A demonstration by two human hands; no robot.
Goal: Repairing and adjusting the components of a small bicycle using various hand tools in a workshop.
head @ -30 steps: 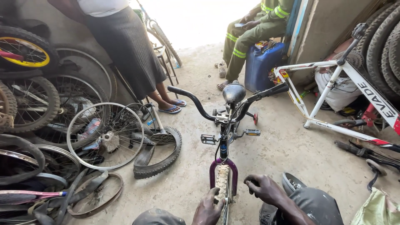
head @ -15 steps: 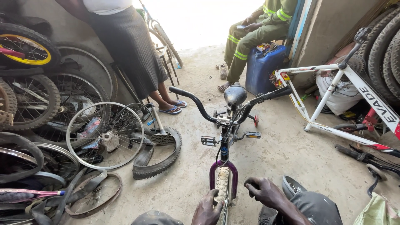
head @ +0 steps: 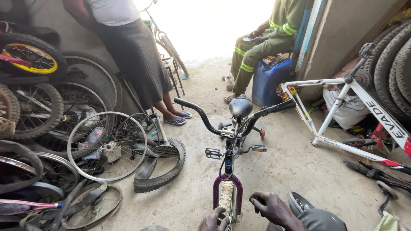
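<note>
Left hand [head: 212, 221] at bottom edge, fingers curled against the front tyre [head: 227, 200] of the small kids' bike, left side of the wheel; actual grip can't tell, hand is cut off by the frame. Right hand [head: 269, 205] just right of the tyre, loosely curled, knuckles up, touching nothing I can make out. Purple fork [head: 216, 192] straddles the tyre between both hands. Ahead of the hands: black handlebar [head: 201, 115], pedals, saddle [head: 240, 106]. Left of left hand: loose tyre [head: 165, 179] on the floor, bare spoked wheel [head: 108, 146], stacked wheels. Right of right hand: white bike frame [head: 338, 107]. Far: blue jerrycan [head: 269, 79] with a seated person, another person standing at left.
</note>
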